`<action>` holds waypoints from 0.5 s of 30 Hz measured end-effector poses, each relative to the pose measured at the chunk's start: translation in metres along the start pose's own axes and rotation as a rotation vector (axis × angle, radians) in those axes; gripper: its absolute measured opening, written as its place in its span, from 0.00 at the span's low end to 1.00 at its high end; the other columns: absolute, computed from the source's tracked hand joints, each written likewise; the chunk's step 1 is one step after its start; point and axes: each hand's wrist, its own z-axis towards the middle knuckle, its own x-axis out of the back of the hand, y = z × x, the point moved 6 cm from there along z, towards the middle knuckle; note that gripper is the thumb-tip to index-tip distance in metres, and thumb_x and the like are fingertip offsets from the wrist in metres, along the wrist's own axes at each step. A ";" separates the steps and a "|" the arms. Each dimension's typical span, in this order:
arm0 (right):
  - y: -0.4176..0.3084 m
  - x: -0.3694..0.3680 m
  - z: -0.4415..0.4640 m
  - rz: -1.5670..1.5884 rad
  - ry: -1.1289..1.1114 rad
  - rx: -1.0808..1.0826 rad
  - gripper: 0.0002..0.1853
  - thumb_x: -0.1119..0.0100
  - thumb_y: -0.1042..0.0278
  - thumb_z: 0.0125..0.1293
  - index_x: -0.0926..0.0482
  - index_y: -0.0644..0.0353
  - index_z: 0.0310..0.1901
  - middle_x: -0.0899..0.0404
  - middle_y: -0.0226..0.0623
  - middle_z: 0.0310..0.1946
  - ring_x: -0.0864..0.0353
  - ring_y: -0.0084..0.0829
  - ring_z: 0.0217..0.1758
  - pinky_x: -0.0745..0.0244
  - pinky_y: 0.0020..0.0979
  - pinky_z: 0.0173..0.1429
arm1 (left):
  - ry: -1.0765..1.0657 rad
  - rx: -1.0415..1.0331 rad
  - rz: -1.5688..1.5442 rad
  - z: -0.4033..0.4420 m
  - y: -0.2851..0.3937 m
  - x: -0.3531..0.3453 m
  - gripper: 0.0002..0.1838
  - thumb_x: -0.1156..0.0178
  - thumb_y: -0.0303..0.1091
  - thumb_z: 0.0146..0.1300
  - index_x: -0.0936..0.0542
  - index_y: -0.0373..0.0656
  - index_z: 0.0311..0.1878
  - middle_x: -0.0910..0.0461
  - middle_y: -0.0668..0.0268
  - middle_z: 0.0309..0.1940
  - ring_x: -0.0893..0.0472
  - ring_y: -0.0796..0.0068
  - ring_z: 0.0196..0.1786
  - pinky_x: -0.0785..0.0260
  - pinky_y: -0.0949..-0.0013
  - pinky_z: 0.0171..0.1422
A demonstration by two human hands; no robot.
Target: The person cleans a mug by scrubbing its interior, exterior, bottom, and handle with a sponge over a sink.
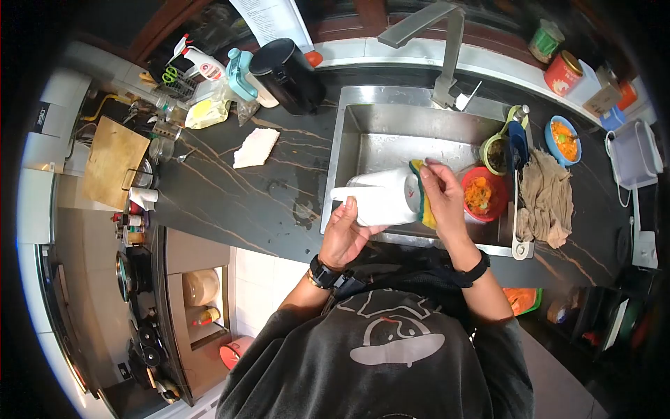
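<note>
Over the front part of the steel sink (356,96), a white container (382,201) lies tilted on its side in my hands. My left hand (345,234) is closed around its near left end, the thumb against a flat white part that sticks out. A yellow and green sponge (426,216) is pinched in my right hand (444,199), which presses it against the container's right end. Just right of that hand, a red bowl (504,192) with orange food scraps stands in the sink. Part of the sponge is hidden behind my fingers.
The faucet (447,63) rises behind the sink. Right of it are a brown cloth (544,195) and a blue bowl (574,152) with orange food. On the left counter are a whitish cloth (257,148), a black kettle (286,73) and a spray bottle (204,63).
</note>
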 end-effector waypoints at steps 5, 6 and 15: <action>-0.024 -0.021 -0.032 0.332 -0.194 -0.161 0.32 0.44 0.57 0.67 0.40 0.66 0.66 0.34 0.44 0.62 0.40 0.32 0.68 0.41 0.30 0.67 | -0.021 -0.015 -0.157 0.000 0.010 -0.008 0.27 0.54 0.50 0.70 0.38 0.42 0.65 0.30 0.57 0.61 0.29 0.56 0.62 0.33 0.46 0.62; -0.027 -0.021 -0.035 0.330 -0.196 -0.164 0.32 0.44 0.57 0.67 0.40 0.66 0.66 0.34 0.44 0.62 0.40 0.32 0.68 0.41 0.30 0.67 | -0.012 -0.005 -0.178 0.000 0.010 -0.005 0.28 0.54 0.50 0.70 0.39 0.42 0.66 0.31 0.57 0.61 0.29 0.56 0.62 0.33 0.46 0.62; -0.085 -0.012 -0.047 -0.486 -0.223 0.484 0.22 0.45 0.65 0.66 0.30 0.61 0.60 0.39 0.48 0.66 0.35 0.43 0.66 0.41 0.37 0.67 | -0.028 -0.006 -0.165 -0.003 0.001 0.008 0.30 0.52 0.51 0.68 0.40 0.45 0.67 0.33 0.59 0.63 0.30 0.56 0.63 0.33 0.46 0.62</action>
